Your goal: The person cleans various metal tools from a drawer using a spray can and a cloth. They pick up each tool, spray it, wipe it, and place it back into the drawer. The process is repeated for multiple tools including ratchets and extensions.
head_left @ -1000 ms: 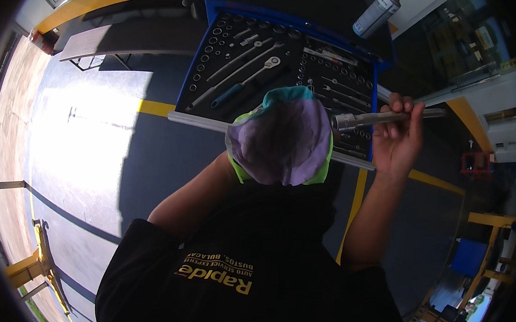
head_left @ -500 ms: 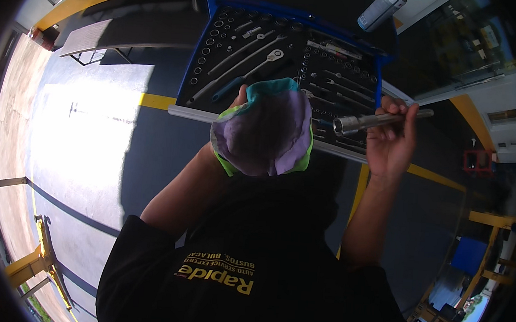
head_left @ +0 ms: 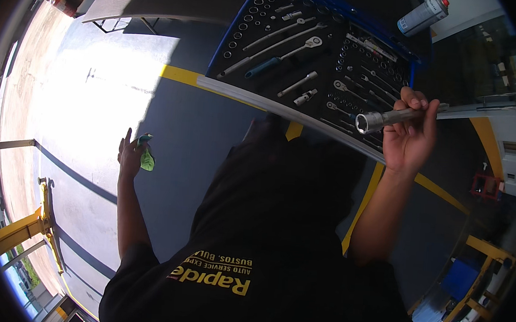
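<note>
My right hand [head_left: 412, 133] is closed around a silver socket on an extension bar [head_left: 369, 122], its open end pointing left and the bar running back through the fingers. It is above the right part of a tool drawer [head_left: 300, 119]. Out to the left, away from the drawer, my left hand [head_left: 129, 158] grips a cloth [head_left: 148, 160]; only a small green and teal part shows beside the fingers. In the drawer's dark insert lie a blue-handled ratchet [head_left: 286, 56], an extension bar [head_left: 298, 84], a universal joint [head_left: 305, 97] and several sockets and wrenches.
A spray can [head_left: 423, 17] with a red top stands on the blue tool cabinet [head_left: 234, 31]. Behind on the left is a long bench [head_left: 149, 4]. Yellow lift arms [head_left: 23, 228] reach in at lower left, and a yellow frame [head_left: 488, 255] stands at right.
My left hand has swung from in front of the drawer far out to the left with the cloth, which is now bunched up. The right hand still holds the socket and bar.
</note>
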`<state>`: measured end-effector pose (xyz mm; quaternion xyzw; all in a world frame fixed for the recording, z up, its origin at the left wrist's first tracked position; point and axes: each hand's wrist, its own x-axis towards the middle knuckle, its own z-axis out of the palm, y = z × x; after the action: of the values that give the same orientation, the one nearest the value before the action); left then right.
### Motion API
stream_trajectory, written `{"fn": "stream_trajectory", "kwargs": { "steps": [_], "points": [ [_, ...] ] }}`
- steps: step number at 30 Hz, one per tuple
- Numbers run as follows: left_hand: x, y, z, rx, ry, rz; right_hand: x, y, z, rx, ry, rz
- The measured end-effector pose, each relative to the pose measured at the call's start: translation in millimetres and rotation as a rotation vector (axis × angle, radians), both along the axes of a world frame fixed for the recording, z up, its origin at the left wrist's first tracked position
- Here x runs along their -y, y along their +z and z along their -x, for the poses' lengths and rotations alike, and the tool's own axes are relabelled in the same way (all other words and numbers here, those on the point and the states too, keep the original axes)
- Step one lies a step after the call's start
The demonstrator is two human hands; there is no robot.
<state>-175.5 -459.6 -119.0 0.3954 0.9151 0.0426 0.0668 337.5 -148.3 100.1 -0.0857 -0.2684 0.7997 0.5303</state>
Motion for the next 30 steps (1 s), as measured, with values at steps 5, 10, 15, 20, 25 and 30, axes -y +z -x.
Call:
{"fn": "stream_trajectory", "kwargs": {
  "steps": [5,10,15,20,25,30],
  "points": [
    [-57.3,37.0,-25.2,0.915,0.149,-0.467,-2.4,5.2,1.6,-0.061,0.061,0.028],
    [-112.6,73.3,-65.2,1.045,0.053,-0.581,1.7,7.7,-4.7,-0.098,0.065,0.018],
    [-158.7,134.4,-130.5,1.192,-0.122,-0.597,6.2,3.8,-8.2,-0.089,-0.001,0.031],
    [-190.1,190.0,-207.7,1.229,-0.509,-0.691,11.3,-1.7,-9.0,-0.069,-0.067,0.053],
    [-223.6,221.1,-267.4,0.86,-0.943,-1.031,15.4,-7.8,-10.3,0.007,-0.178,0.17],
    [-230.1,219.9,-294.2,0.763,-1.02,-0.928,23.3,-13.1,-10.0,0.095,-0.267,0.279]
  ]
}}
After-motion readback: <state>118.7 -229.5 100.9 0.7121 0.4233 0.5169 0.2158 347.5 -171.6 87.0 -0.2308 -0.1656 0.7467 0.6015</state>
